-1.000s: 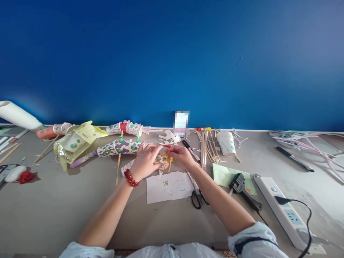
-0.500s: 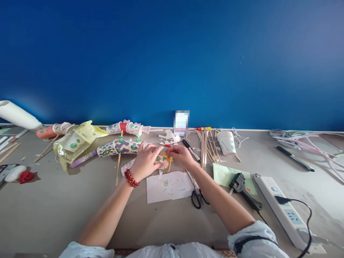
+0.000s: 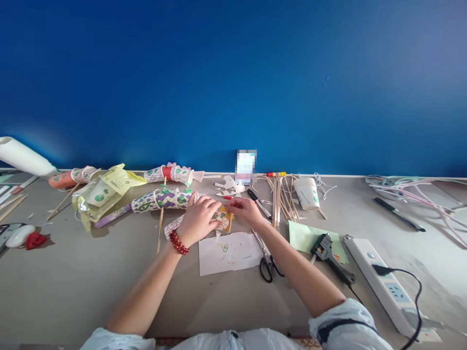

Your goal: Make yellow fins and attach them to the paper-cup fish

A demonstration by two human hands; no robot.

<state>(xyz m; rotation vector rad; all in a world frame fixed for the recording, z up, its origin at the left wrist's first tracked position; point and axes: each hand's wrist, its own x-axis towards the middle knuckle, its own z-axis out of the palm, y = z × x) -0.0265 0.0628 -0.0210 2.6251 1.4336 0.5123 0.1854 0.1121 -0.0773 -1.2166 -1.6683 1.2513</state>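
A paper-cup figure (image 3: 223,223) with a red, orange and green drawn pattern lies on its side in the middle of the table. My left hand (image 3: 198,218) is laid over it, fingers curved round its top, covering much of it. At the figure's right end sits a small yellow paper piece (image 3: 232,214). The fingertips of my right hand (image 3: 248,212) pinch together at that piece. Just below lies a white paper sheet (image 3: 215,260) with green marks, and black-handled scissors (image 3: 266,270) rest under my right forearm.
Finished-looking cup figures on sticks (image 3: 166,200) lie at left, near a yellow bag (image 3: 109,189). Wooden sticks (image 3: 277,201) and a white cup (image 3: 307,193) stand beyond my right hand. A glue gun (image 3: 330,260) and a power strip (image 3: 386,284) with cord lie right.
Both hands stay almost where they were on the cup figure, with only slight finger movement. The view shifts very slightly.
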